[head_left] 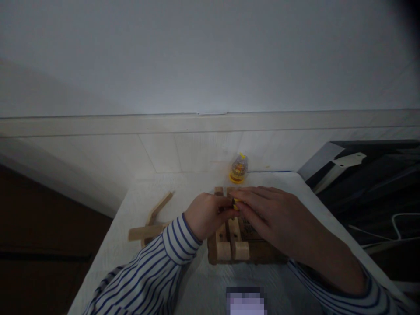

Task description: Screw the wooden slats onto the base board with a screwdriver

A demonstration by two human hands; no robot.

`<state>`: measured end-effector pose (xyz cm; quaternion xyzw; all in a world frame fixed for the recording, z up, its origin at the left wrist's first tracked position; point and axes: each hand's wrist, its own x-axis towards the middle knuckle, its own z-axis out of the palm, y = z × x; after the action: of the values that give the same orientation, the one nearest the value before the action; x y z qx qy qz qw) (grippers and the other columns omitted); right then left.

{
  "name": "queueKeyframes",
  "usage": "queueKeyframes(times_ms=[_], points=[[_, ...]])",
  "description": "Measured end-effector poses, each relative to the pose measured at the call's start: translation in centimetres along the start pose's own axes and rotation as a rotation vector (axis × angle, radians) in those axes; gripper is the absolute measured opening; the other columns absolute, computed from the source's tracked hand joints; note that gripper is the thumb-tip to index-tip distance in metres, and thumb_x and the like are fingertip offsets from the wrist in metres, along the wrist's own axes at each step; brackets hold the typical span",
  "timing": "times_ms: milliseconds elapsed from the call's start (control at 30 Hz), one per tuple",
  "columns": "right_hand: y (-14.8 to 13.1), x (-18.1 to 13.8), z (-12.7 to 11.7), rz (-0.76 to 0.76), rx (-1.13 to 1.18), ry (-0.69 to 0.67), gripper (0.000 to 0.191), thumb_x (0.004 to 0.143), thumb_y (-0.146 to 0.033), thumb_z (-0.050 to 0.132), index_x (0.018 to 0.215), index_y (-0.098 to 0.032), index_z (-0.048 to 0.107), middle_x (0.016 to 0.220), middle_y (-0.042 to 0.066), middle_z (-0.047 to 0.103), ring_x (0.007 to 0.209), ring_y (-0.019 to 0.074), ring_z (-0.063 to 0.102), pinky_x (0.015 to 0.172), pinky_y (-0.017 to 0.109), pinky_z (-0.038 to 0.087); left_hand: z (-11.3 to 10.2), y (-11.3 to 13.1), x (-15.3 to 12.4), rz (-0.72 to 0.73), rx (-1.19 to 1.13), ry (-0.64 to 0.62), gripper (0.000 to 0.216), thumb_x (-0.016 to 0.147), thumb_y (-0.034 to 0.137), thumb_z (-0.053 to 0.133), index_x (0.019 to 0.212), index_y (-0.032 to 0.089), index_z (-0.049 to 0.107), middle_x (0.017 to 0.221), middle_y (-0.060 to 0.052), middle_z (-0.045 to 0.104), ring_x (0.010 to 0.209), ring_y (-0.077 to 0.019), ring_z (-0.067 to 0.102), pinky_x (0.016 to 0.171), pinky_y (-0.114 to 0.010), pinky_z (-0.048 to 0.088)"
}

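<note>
My left hand and my right hand meet over the wooden pieces, fingers closed. A small yellow piece with a dark part shows between their fingertips; its kind is unclear. Under my hands lie two light wooden bars, a left bar and a right bar, side by side with dark holes along them and thicker near ends. They rest on a brown board with dark printing on it. The far ends of the bars are partly covered by my fingers.
A clear bottle with a yellow tip and base stands at the table's back edge, by the wall. Left of my sleeve lie wooden strips on the white table. Dark flat items and a metal bracket are at the right.
</note>
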<state>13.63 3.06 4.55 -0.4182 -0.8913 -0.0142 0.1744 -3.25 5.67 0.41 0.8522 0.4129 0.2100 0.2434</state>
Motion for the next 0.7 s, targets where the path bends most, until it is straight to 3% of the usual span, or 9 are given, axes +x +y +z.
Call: queueKeyframes(times_ms=[700], points=[[-0.07,0.19,-0.09,0.049,-0.012,-0.048,0.018,0.084,-0.022,0.043,0.094,-0.017,0.057,0.091,0.006,0.063,0.078,0.0206,0.059,0.067,0.037,0.047,-0.32,0.15,0.06,0.041,-0.011,-0.072,0.018,0.084,0.025,0.050,0.085,0.017,0.065,0.062,0.000,0.062,0.053,-0.0106,0.052,0.052,-0.018,0.036]])
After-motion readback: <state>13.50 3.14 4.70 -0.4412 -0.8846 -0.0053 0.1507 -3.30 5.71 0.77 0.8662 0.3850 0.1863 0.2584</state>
